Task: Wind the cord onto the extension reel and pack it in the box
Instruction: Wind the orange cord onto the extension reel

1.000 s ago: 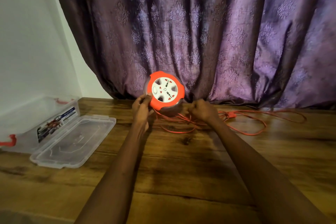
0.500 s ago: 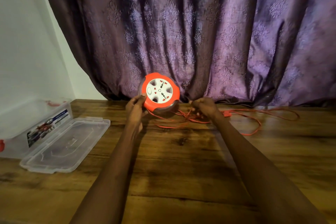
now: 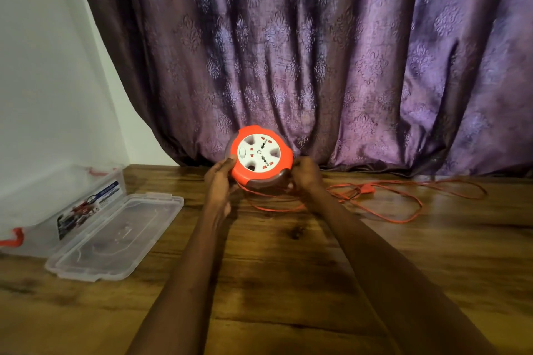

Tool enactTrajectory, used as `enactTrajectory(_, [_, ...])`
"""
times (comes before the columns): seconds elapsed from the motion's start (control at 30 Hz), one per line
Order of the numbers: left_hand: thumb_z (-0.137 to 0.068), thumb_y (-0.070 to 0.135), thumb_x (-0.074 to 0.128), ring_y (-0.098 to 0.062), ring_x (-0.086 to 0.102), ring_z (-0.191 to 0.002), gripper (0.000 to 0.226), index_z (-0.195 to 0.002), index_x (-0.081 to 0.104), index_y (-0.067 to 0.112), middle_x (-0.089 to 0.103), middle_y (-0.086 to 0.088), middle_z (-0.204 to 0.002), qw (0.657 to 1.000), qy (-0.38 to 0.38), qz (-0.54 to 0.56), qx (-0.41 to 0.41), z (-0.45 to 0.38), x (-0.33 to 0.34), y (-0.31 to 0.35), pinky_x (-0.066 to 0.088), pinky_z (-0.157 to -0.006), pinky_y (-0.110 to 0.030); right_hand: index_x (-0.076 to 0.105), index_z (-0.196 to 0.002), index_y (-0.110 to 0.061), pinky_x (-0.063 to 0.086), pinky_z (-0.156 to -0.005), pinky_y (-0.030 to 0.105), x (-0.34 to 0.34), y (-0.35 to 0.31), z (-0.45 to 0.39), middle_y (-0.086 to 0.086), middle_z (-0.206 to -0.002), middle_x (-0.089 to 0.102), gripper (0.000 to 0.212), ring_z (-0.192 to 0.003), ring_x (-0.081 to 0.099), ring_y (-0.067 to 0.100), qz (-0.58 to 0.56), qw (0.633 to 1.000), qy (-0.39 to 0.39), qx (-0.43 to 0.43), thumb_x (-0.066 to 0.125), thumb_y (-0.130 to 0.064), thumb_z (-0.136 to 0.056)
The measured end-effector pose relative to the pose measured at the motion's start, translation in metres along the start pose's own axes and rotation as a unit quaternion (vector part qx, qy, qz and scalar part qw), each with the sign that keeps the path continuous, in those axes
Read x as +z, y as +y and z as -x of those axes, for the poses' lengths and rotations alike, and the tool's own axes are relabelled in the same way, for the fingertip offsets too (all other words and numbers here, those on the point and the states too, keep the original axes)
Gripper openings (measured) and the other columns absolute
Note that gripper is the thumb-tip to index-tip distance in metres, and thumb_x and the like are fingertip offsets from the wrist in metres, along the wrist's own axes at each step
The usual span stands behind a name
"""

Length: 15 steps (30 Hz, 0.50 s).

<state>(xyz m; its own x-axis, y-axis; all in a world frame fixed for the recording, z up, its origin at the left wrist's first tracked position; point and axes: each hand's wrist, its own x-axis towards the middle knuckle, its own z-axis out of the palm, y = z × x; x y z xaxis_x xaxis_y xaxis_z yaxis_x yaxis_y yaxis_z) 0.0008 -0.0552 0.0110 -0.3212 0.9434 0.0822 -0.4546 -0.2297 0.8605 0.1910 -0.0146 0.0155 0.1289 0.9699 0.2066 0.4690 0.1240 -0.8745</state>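
A round orange extension reel [image 3: 261, 157] with a white socket face is held up on edge above the wooden table [image 3: 288, 268], face toward me. My left hand [image 3: 219, 179] grips its left rim. My right hand [image 3: 306, 174] is against its right side, fingers curled round the orange cord there. The loose orange cord [image 3: 403, 204] trails in loops over the table to the right, and its plug [image 3: 367, 189] lies among them. A clear plastic box [image 3: 69, 199] stands open at the left.
The box's clear lid [image 3: 115, 236] lies flat on the table beside it. A purple patterned curtain [image 3: 317, 52] hangs behind the table and a white wall [image 3: 43, 66] is at the left.
My right hand has moved left from the cord loops up to the reel's right side. The cord loops have drawn in toward the reel. The camera has shifted slightly.
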Motion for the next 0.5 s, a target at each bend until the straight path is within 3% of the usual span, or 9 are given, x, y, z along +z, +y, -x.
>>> enactTrajectory(0.07, [-0.093, 0.021, 0.067, -0.021, 0.068, -0.09, 0.037, -0.125, 0.066, 0.001, 0.07, -0.02, -0.122, 1.0, -0.009, 0.005, 0.0, -0.001, -0.002, 0.001, 0.058, -0.056, -0.025, 0.06, -0.064, -0.006, 0.039, -0.03, 0.018, 0.001, -0.002, -0.013, 0.006, -0.039, 0.057, 0.038, -0.027, 0.05, 0.014, -0.069, 0.997, -0.02, 0.035, 0.039, 0.003, -0.094])
enactTrajectory(0.13, [-0.094, 0.022, 0.066, -0.019, 0.069, -0.087, 0.037, -0.125, 0.066, 0.002, 0.07, -0.019, -0.122, 1.0, -0.015, 0.002, 0.002, -0.004, -0.002, 0.002, 0.057, -0.055, -0.025, 0.059, -0.068, -0.004, 0.034, -0.027, 0.015, 0.002, -0.004, -0.017, 0.0, -0.034, 0.054, 0.038, -0.024, 0.047, 0.009, -0.052, 0.995, -0.07, 0.045, 0.035, 0.004, -0.097])
enactTrajectory(0.27, [-0.093, 0.023, 0.067, -0.022, 0.067, -0.092, 0.038, -0.124, 0.066, 0.001, 0.07, -0.019, -0.122, 1.0, -0.014, -0.015, 0.008, -0.009, -0.003, 0.001, 0.055, -0.058, -0.028, 0.062, -0.073, -0.007, 0.04, -0.034, 0.019, -0.002, 0.002, -0.02, 0.008, -0.055, 0.062, 0.033, -0.039, 0.052, 0.013, -0.022, 0.987, -0.159, 0.031, 0.04, 0.006, -0.093])
enactTrajectory(0.37, [-0.094, 0.022, 0.065, -0.021, 0.066, -0.094, 0.036, -0.124, 0.065, 0.001, 0.07, -0.017, -0.119, 1.0, -0.004, -0.02, 0.012, -0.01, -0.004, -0.001, 0.054, -0.062, -0.029, 0.064, -0.08, -0.006, 0.036, -0.035, 0.018, -0.015, 0.013, -0.023, 0.009, -0.062, 0.063, 0.023, -0.043, 0.046, 0.014, -0.099, 0.984, -0.144, 0.047, 0.048, 0.003, -0.095])
enactTrajectory(0.43, [-0.095, 0.021, 0.064, -0.022, 0.064, -0.096, 0.035, -0.124, 0.065, 0.002, 0.069, -0.015, -0.117, 1.0, -0.001, -0.018, 0.012, -0.009, -0.004, -0.002, 0.054, -0.063, -0.03, 0.066, -0.096, 0.001, 0.035, -0.033, 0.015, -0.026, 0.02, -0.023, 0.004, -0.057, 0.066, 0.015, -0.035, 0.044, 0.007, -0.127, 0.983, -0.12, 0.049, 0.051, 0.002, -0.096])
enactTrajectory(0.5, [-0.095, 0.02, 0.064, -0.022, 0.064, -0.096, 0.034, -0.124, 0.064, 0.002, 0.07, -0.014, -0.114, 1.0, -0.002, -0.019, 0.013, -0.008, -0.004, -0.002, 0.055, -0.064, -0.031, 0.066, -0.108, 0.006, 0.041, -0.038, 0.018, -0.035, 0.025, -0.023, 0.01, -0.065, 0.068, 0.019, -0.037, 0.048, 0.006, -0.119, 0.989, -0.079, 0.03, 0.052, -0.001, -0.096])
